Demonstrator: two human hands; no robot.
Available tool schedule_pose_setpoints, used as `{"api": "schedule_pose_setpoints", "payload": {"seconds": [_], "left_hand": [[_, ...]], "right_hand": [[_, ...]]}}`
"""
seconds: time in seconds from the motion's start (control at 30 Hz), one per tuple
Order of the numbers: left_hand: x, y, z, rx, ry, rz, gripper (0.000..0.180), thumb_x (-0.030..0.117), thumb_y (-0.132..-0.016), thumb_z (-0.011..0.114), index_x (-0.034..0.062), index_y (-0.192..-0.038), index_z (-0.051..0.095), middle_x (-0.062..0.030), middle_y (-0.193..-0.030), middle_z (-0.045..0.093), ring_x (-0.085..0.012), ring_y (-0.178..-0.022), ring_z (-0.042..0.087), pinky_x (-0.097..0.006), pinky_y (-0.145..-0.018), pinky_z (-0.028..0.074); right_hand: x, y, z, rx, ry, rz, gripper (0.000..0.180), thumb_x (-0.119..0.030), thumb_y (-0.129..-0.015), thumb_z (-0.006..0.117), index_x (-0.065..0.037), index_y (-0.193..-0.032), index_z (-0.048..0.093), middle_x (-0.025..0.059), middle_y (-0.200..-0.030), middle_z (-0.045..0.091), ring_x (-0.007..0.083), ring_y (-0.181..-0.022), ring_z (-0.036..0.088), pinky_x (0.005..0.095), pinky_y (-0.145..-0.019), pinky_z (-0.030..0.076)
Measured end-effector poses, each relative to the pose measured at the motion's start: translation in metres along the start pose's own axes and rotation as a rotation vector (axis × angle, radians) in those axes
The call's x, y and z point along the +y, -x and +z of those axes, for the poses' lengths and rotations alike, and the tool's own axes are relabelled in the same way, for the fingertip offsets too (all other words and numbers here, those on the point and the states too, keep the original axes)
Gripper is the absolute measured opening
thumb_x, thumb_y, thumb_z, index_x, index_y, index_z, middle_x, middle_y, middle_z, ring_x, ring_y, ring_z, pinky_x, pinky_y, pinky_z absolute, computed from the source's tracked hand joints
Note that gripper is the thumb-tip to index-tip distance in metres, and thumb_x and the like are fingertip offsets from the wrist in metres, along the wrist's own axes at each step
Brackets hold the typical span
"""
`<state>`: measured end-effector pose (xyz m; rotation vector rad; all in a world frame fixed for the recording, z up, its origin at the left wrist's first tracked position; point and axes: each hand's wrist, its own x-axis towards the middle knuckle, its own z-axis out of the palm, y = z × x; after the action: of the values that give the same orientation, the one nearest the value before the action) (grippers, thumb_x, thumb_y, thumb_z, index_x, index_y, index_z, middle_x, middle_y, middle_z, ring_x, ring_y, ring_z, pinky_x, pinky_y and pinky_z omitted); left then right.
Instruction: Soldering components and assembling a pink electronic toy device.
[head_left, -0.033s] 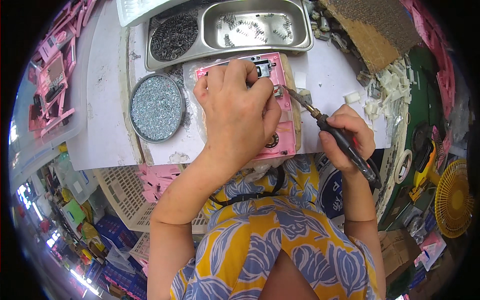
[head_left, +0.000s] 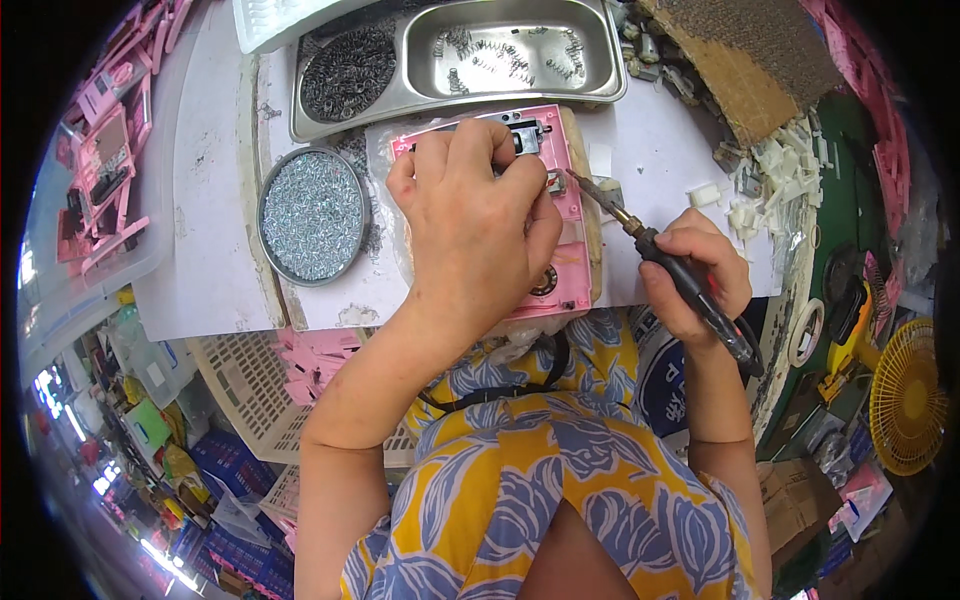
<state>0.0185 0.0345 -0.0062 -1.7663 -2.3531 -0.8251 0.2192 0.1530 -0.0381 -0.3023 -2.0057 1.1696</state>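
Observation:
In front of me a pink plastic casing [head_left: 572,240] lies on a board with a pale wooden edge [head_left: 590,220]. My left hand [head_left: 470,215] rests over the casing, fingers bent and pinched together; whatever is between the fingertips is hidden behind the hand. Closed around the black handle of a soldering iron [head_left: 690,298] is my right hand [head_left: 705,275]. The iron's tip reaches the casing's right part, beside a small metal component [head_left: 556,183] close to my left fingers; contact cannot be made out. A black and silver part [head_left: 527,137] sits in the casing's upper end.
A round tin of tiny metal pieces [head_left: 312,215] stands left of the casing. Beyond it, a steel tray [head_left: 510,95] holds springs. White plastic parts [head_left: 775,185], small motors [head_left: 645,50] and cardboard [head_left: 740,80] crowd the right. A yellow fan [head_left: 908,398] stands far right; pink parts [head_left: 105,170] fill the left bin.

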Motion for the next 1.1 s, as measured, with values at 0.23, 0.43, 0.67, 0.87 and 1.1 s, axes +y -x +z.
{"api": "schedule_pose_setpoints", "payload": {"seconds": [0.23, 0.43, 0.67, 0.87, 1.1], "left_hand": [[0.0, -0.001, -0.002, -0.009, 0.0, 0.0, 0.011, 0.018, -0.072, 0.075, 0.0131, -0.079, 0.069, -0.0047, -0.093, 0.052, -0.0266, -0.09, 0.05, -0.042, -0.081, 0.031], [0.001, 0.001, -0.001, -0.027, 0.022, -0.016, 0.009, 0.014, -0.071, 0.074, 0.0103, -0.078, 0.068, -0.0053, -0.098, 0.053, -0.0286, -0.096, 0.049, -0.046, -0.086, 0.031], [0.001, 0.0, -0.001, -0.02, -0.007, -0.004, 0.012, 0.019, -0.071, 0.076, 0.0129, -0.08, 0.069, -0.0046, -0.093, 0.051, -0.0265, -0.092, 0.05, -0.042, -0.083, 0.032], [0.001, -0.001, -0.001, -0.017, -0.013, 0.0, 0.014, 0.019, -0.071, 0.076, 0.013, -0.081, 0.069, -0.0044, -0.094, 0.051, -0.0261, -0.091, 0.05, -0.042, -0.083, 0.032], [-0.005, 0.003, -0.025, -0.13, 0.02, 0.002, 0.029, 0.024, -0.072, 0.082, 0.0115, -0.093, 0.066, -0.0085, -0.104, 0.056, -0.0315, -0.098, 0.055, -0.044, -0.085, 0.041]], "right_hand": [[-0.003, -0.001, -0.005, 0.021, 0.009, 0.017, 0.03, 0.003, -0.076, 0.079, 0.002, -0.103, 0.067, 0.0076, -0.073, 0.062, 0.0139, -0.06, 0.053, 0.0264, -0.054, 0.038], [-0.003, -0.001, -0.01, 0.033, 0.012, 0.025, 0.03, 0.003, -0.076, 0.078, 0.002, -0.103, 0.067, 0.0078, -0.074, 0.062, 0.0138, -0.061, 0.053, 0.0263, -0.055, 0.038], [-0.002, 0.002, -0.013, 0.052, -0.007, 0.033, 0.029, 0.002, -0.077, 0.078, 0.002, -0.103, 0.067, 0.0082, -0.075, 0.063, 0.0141, -0.062, 0.053, 0.0265, -0.056, 0.039], [-0.002, 0.002, -0.014, 0.046, 0.012, 0.027, 0.029, 0.002, -0.076, 0.079, 0.002, -0.103, 0.067, 0.0079, -0.075, 0.063, 0.014, -0.062, 0.053, 0.0263, -0.056, 0.039], [-0.005, 0.0, -0.017, 0.059, 0.027, 0.037, 0.029, 0.002, -0.077, 0.078, 0.002, -0.103, 0.066, 0.0082, -0.075, 0.063, 0.0146, -0.062, 0.054, 0.0268, -0.057, 0.039]]}}
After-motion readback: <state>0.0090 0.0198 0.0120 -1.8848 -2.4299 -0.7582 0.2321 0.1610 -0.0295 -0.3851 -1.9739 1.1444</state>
